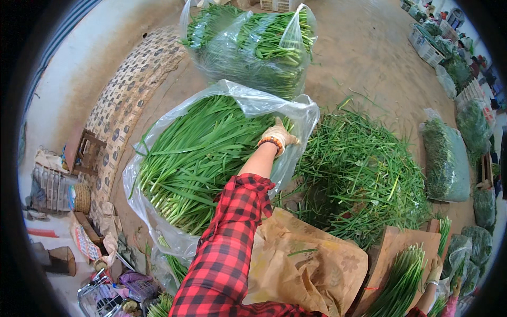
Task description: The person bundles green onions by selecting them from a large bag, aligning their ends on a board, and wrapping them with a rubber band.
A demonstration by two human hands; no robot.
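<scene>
A clear plastic bag [138, 203] stands open before me, packed with long garlic chives [206, 142], their pale stem ends toward the lower left. My left hand [278, 135], in a light glove with an orange beaded bracelet at the wrist, presses on the chives at the bag's right side. Its thumb is spread away, and some fingers are partly hidden among the leaves. At the lower right, my gloved right hand [434, 270] is beside a bunch of chives [401, 282] lying on a brown board [388, 251]. Its grip is unclear.
Another filled clear bag of chives [251, 45] stands just beyond. Loose green leaves [364, 174] form a heap to the right. Brown patterned sheeting [306, 259] lies near me. More packed bags [446, 158] line the right side; a wooden stool [88, 150] and basket [80, 197] are left.
</scene>
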